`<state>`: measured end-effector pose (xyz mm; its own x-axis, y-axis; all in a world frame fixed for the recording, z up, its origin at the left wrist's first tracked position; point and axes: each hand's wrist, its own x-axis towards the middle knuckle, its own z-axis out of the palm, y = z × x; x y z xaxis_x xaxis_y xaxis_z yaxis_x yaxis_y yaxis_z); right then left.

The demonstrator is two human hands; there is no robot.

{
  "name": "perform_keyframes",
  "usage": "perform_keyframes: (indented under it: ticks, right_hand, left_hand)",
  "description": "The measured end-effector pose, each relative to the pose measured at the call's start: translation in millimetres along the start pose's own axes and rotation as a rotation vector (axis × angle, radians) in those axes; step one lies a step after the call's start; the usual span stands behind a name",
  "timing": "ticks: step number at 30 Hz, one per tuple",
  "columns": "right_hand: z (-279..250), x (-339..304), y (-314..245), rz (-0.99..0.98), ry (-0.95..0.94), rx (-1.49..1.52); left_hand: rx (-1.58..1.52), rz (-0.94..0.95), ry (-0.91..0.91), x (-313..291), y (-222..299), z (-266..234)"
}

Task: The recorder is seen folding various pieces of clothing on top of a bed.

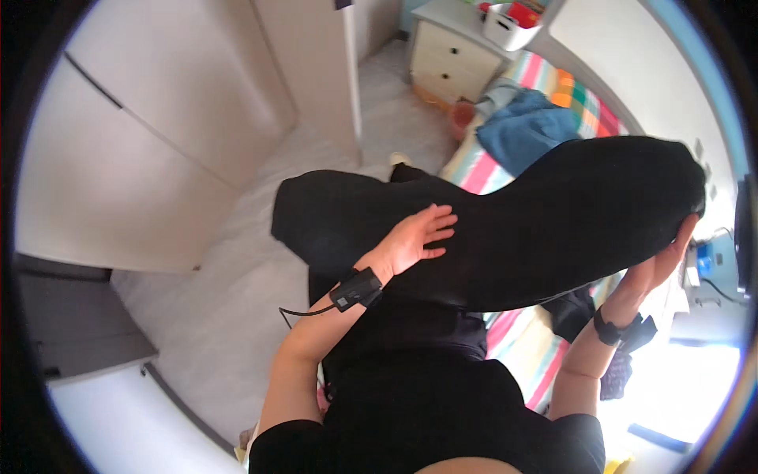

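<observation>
A long black garment (545,221) stretches across in front of my body, its narrower end to the left and a rounded, bulging end to the right. Its exact kind does not show. My left hand (412,239) lies on top of the cloth near its middle, fingers spread. At the right end, my right hand (662,265) grips the garment's edge from below, its fingertips partly hidden behind the cloth. Each wrist carries a black strapped device, and a thin cable runs from the left one.
A bed with a striped cover (525,336) lies beneath and to the right, with blue denim clothing (525,130) on it. Beyond stand a drawer cabinet (454,59), a white basket (509,30) and a reddish bin (461,118). Pale wardrobe doors (158,126) fill the left.
</observation>
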<state>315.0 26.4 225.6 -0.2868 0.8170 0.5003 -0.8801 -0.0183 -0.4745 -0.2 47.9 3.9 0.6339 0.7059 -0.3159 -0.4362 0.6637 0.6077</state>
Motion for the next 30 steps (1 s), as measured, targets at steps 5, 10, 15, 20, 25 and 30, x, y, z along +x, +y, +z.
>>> perform_keyframes:
  ticks: [5,10,15,20,25,30]
  right_hand:
    - [32.9,57.9,153.5,0.136,-0.181,-0.357]
    - [22.4,30.1,287.6,0.440,-0.488,-1.030]
    - [-58.5,-41.8,266.0,0.523,-0.435,-1.381]
    - [-108.6,-102.8,214.3,0.624,0.135,-1.411]
    - [-149.4,-150.6,197.4,0.675,0.682,-1.338]
    - [-158.0,-160.9,207.8,0.752,0.939,-0.735]
  left_hand:
    - [-0.272,0.389,-0.103,-93.2,59.4,-42.8]
    - [-0.021,0.792,0.467,-151.8,49.8,-141.5]
    - [-0.589,0.549,0.423,-173.0,27.8,-171.5]
    - [-0.310,0.491,0.682,-175.8,20.1,-195.6]
    - [-0.150,0.305,0.790,-177.1,38.9,-216.6]
    - [0.270,0.098,0.866,-169.1,57.5,-201.7]
